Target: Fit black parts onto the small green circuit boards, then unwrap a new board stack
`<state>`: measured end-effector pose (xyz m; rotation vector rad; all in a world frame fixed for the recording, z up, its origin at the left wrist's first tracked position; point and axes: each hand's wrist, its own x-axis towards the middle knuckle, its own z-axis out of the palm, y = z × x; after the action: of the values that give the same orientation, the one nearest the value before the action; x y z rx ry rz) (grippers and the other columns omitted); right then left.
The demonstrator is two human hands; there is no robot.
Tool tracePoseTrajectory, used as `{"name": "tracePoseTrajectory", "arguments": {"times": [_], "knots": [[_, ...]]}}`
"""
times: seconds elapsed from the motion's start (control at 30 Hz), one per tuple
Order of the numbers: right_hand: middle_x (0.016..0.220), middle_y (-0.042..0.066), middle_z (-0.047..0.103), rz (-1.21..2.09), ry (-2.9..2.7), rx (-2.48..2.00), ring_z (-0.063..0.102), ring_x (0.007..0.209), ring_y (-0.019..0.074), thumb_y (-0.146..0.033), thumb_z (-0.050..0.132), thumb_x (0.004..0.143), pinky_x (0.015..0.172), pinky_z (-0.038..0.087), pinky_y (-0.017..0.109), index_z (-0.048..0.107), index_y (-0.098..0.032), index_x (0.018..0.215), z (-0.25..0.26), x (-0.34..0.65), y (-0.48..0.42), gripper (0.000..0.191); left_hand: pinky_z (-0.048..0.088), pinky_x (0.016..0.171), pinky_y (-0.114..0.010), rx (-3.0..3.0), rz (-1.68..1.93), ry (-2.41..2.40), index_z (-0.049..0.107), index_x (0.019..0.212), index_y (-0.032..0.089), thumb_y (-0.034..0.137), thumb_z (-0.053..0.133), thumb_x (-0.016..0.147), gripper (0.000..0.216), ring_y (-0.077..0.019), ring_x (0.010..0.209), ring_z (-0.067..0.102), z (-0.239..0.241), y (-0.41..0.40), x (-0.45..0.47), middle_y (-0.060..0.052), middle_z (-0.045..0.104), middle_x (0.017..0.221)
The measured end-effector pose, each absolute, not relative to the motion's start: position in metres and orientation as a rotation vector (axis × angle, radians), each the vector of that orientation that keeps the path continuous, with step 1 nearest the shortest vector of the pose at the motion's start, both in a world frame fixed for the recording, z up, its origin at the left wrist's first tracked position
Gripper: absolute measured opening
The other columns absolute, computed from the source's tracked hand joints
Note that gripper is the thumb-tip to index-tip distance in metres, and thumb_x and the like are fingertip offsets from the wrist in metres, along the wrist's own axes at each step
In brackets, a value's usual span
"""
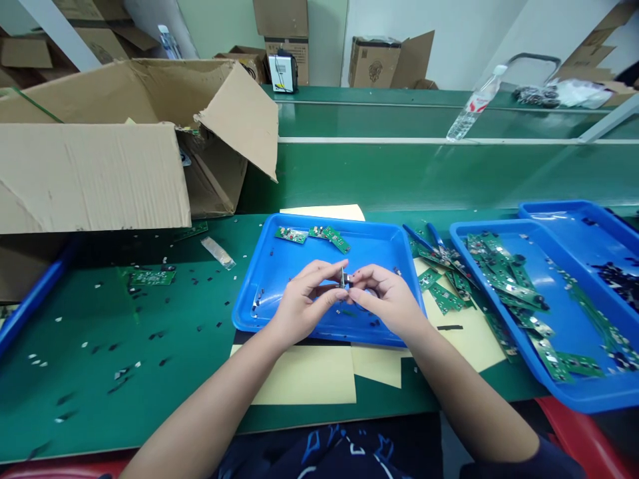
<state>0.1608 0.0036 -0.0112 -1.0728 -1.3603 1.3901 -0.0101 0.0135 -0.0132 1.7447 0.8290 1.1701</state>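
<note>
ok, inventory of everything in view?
Centre tray: 1, blue, middle
Right trays: 2, blue, bench right
Circuit boards: many, green, bench, two trays
Loose bits: many, black/white, bench, trays
Paper sheets: several, yellow, around centre tray
Tool handles: 2, blue, between trays
Packet: 1, clear, bench left
Large box: 1, brown, bench left
Smaller boxes: several, brown, background
Bottles: 2, clear, background
Device: 1, white/black, back ledge
Bench: 1, green, underneath
Red surfaces: 2, bottom corners
Held part: 1, dark/pale, above centre tray
Left grip: 1, bare, on held part
Right grip: 1, bare, on held part
</note>
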Motion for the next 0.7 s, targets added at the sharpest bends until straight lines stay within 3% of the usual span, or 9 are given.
{"name": "tracePoseTrajectory", "arguments": {"times": [0.2, 0.43, 0.53, 0.7], "knots": [[0.064, -0.003, 0.061, 1.269, -1.385, -1.139, 0.060, 0.061, 0.0121, -0.027, 0.063, 0.074, 0.061, 0.050, 0.027, 0.052, -0.019, 0.097, -0.012, 0.161, 0.003, 0.027, 0.055, 0.076, -0.029, 1.425, 1.204, 0.792, 0.063, 0.109, 0.018, 0.026, 0.068, 0.076, 0.034, -0.0160, 0.086, 0.062, -0.016, 0.014, -0.006, -0.006, 0.062, 0.091], [0.073, 0.003, 0.066, 1.095, -1.489, -1.174, 0.063, 0.070, 0.0153, -0.028, 0.062, 0.076, 0.066, 0.052, 0.029, 0.059, -0.018, 0.076, -0.016, 0.167, 0.008, 0.011, 0.053, 0.071, -0.025, 1.593, 1.160, 0.772, 0.068, 0.103, 0.019, 0.023, 0.068, 0.075, 0.027, -0.0145, 0.081, 0.061, -0.012, 0.013, -0.008, -0.006, 0.063, 0.086], [0.072, 0.002, 0.067, 0.837, -1.611, -1.169, 0.064, 0.069, 0.0160, -0.025, 0.059, 0.080, 0.075, 0.052, 0.035, 0.060, -0.019, 0.074, -0.018, 0.169, 0.009, 0.007, 0.052, 0.070, -0.025, 1.679, 1.107, 0.764, 0.068, 0.104, 0.020, 0.024, 0.067, 0.077, 0.028, -0.0144, 0.081, 0.060, -0.011, 0.014, -0.009, -0.006, 0.063, 0.086], [0.073, 0.000, 0.067, 0.206, -1.779, -1.045, 0.063, 0.072, 0.0157, -0.016, 0.057, 0.082, 0.096, 0.042, 0.048, 0.056, -0.021, 0.076, -0.018, 0.170, 0.009, 0.008, 0.050, 0.069, -0.026, 1.683, 1.031, 0.736, 0.069, 0.103, 0.018, 0.028, 0.065, 0.078, 0.027, -0.0143, 0.076, 0.058, -0.010, 0.016, -0.010, -0.006, 0.063, 0.081]]}}
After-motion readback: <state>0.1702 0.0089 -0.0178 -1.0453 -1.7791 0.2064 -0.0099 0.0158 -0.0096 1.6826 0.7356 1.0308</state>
